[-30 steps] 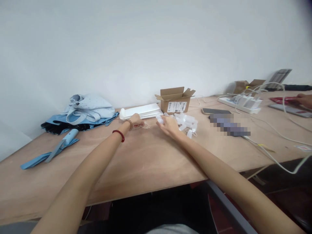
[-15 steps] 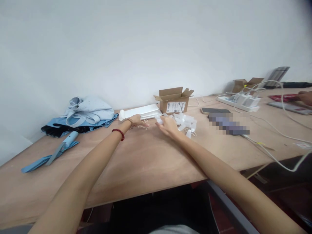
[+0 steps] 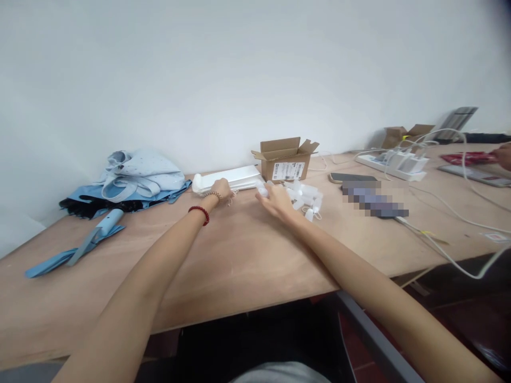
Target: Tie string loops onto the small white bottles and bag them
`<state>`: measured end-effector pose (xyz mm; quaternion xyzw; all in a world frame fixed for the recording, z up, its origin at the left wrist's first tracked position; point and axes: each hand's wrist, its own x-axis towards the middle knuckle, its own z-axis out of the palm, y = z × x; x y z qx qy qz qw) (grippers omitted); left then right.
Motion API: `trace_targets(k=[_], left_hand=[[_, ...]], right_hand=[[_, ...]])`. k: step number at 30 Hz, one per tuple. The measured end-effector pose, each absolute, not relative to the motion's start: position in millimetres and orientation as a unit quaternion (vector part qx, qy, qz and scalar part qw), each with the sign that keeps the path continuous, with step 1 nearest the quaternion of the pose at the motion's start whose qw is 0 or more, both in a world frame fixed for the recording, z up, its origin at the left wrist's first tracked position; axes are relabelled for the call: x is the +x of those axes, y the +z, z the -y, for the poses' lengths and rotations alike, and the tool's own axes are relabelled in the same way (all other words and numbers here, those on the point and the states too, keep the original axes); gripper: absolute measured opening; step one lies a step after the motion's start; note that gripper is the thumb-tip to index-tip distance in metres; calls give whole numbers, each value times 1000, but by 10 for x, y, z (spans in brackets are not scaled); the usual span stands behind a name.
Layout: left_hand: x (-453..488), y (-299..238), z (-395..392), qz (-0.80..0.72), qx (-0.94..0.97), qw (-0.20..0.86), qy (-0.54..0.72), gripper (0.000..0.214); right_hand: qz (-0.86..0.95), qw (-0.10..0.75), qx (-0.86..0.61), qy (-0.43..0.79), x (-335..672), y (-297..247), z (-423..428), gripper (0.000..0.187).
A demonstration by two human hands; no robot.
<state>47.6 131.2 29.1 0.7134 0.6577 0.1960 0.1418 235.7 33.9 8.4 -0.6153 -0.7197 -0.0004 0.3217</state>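
My left hand, with a red bead bracelet on the wrist, is curled closed at the edge of a flat white pack far out on the wooden table; thin white strings lie under it. My right hand reaches into a heap of small translucent white plastic bottles with loops and its fingers pinch one small bottle. Behind the heap stands an open cardboard box with a white label.
A folded blue umbrella and light blue cloth lie at the left. A phone, a white power strip with cables, and more boxes sit at the right. Another person's hand shows at the far right edge.
My left hand drew back from the strings toward the white pack and curled closed. My right hand stayed at the bottle heap. The view shifted slightly.
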Motion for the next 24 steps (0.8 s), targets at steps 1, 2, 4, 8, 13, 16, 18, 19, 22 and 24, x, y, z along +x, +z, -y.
trace_targets(k=[1,2,4,8,13,16,18,19,22,24], left_hand=[[469,326,-1308,-656,714,141,203,26],[472,363,-1295,-653,715,135,208,28],[512,429,-1233,-646,704,173,240,29],[730,438,-992,-565,564,493,346,16],[1060,260,-677,-488,452,685,297,27],[1188,162,-584,-449,324,765,330,46],[1222,114,-570,-438,326,746,381,42],[1223,92,-577,-436,344,726,405,40],[1176,30,-632,-446,418,651,451,38],[1127,-7,-677,-458,466,606,454,41]], right_hand=[[705,357,-613,31,2373,85,-359,27],[684,398,-606,78,2391,90,-379,27],[628,481,-575,208,2429,110,-419,25],[488,574,-478,453,2489,157,-486,18],[408,611,-452,507,2467,95,-540,15],[513,601,-491,367,2411,0,-551,18],[635,540,-491,253,2375,-53,-549,19],[682,507,-483,210,2360,-72,-546,17],[761,443,-454,136,2341,-103,-543,22],[776,424,-451,122,2354,-110,-555,37]])
